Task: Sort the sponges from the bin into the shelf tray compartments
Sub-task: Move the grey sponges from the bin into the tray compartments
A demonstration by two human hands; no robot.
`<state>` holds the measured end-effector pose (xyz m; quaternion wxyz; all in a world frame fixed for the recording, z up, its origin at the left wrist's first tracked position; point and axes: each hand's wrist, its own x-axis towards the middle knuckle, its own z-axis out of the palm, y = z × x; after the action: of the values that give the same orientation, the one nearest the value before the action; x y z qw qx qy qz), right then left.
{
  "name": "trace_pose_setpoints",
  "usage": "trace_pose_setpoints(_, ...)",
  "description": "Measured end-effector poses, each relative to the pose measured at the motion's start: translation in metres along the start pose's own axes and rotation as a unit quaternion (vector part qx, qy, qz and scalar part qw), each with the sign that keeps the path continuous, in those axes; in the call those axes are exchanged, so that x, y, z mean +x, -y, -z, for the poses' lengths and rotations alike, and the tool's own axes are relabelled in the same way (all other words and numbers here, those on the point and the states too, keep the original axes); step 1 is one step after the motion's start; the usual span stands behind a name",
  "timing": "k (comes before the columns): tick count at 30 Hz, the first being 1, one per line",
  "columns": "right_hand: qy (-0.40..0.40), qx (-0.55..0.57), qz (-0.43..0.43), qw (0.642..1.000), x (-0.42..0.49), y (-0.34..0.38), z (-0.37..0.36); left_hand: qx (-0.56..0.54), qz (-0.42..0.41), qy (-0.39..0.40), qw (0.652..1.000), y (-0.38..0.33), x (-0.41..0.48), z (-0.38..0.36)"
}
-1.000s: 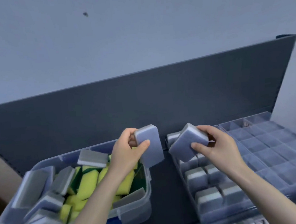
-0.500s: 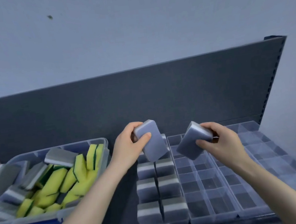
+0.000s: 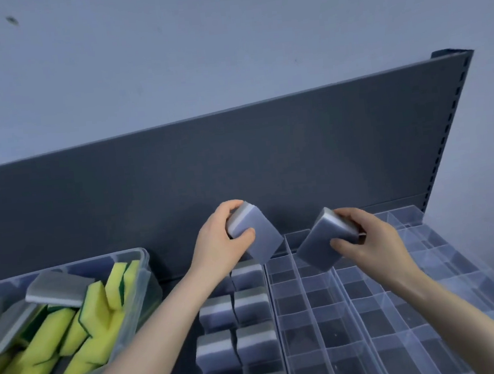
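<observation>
My left hand grips a grey-and-white sponge above the far end of the tray's two filled left columns. A second grey sponge is held by my right hand, tilted over the far cells of the clear compartment tray. Several grey sponges stand in the tray's left columns. At the left, the clear bin holds yellow-green sponges and grey sponges.
A dark grey shelf back panel rises behind the bin and tray, with a pale wall above. The tray's middle and right compartments hold nothing. A narrow strip of dark shelf separates bin and tray.
Both hands carried their grey sponges rightward from beside the bin to above the tray. The view swung right, bringing more of the tray into sight and pushing the bin toward the left edge.
</observation>
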<state>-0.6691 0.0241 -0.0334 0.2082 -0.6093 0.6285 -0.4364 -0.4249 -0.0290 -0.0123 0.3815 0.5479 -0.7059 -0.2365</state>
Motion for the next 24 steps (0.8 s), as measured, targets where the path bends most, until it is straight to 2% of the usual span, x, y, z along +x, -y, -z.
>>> trace_pose_setpoints(10,0.015,-0.046,-0.033,0.998,0.049,-0.019,-0.014,0.060,-0.059,0.055,0.995,0.017,0.052,-0.028)
trace_pose_setpoints(15,0.023,-0.068,-0.043,0.997,0.066,-0.036,-0.026,0.097,-0.045,0.084,0.991,0.029,0.067,-0.040)
trace_pose_setpoints(24,0.106,-0.094,-0.011,0.990,0.091,-0.054,-0.031,0.177,-0.014,0.118,0.977,0.033,0.078,-0.051)
